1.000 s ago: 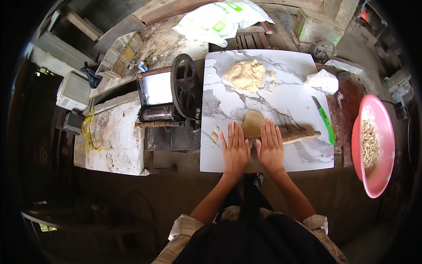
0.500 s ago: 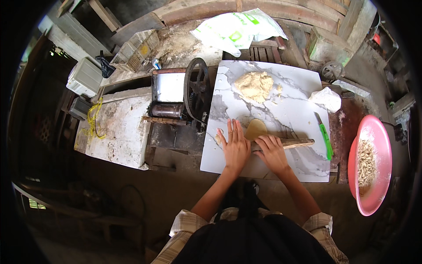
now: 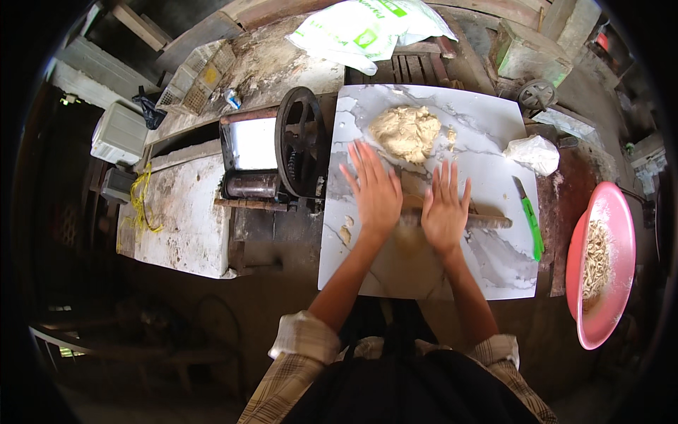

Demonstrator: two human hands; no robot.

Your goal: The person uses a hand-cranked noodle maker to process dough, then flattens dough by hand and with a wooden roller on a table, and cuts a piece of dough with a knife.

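Shows, left of centre, a dark metal roller machine (image 3: 252,186). At centre, has the left hand (image 3: 376,198) palm down, fingers outstretched and slightly apart, laid over a brown cylindrical wooden rolling pin (image 3: 491,222) without curling around it. Just above, shows a lumpy pale-yellow dough mound (image 3: 406,133) on a white-and-grey marbled board (image 3: 487,265); between the hands, a flattened tan dough piece (image 3: 412,242), blurred, partly hidden. Next, has the right hand (image 3: 445,212) likewise flat over the rolling pin, fingers straight, a little spread, clasping nothing. Farther right, shows a green-handled knife (image 3: 530,220), then a pink plastic basin (image 3: 619,261) containing pale strips (image 3: 597,258).
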